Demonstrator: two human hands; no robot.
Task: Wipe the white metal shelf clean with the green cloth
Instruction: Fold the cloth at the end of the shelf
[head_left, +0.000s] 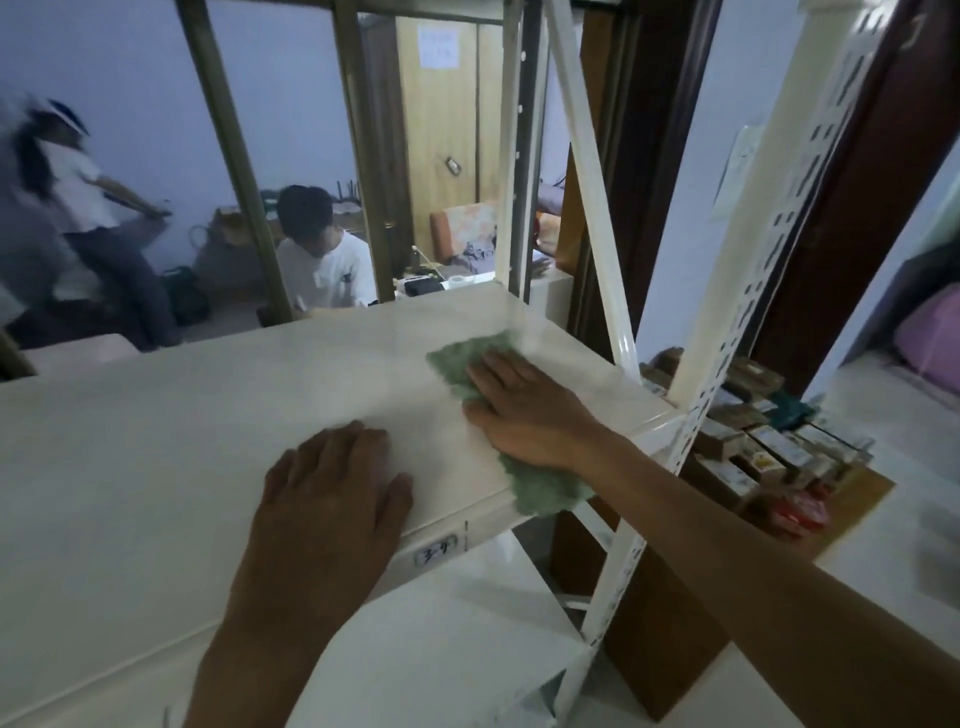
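The white metal shelf (182, 441) stretches across the middle of the head view. A green cloth (460, 361) lies on its right part, one end hanging over the front edge. My right hand (524, 410) lies flat on the cloth with straight fingers and presses it onto the shelf. My left hand (332, 488) rests flat on the bare shelf surface near the front edge, to the left of the cloth, holding nothing.
White perforated uprights (737, 332) and a diagonal brace (587, 171) stand at the shelf's right end. A lower shelf (452, 639) sits beneath. Several small boxes (769, 452) are stacked at the right. Two people (322, 249) are in the room behind the rack.
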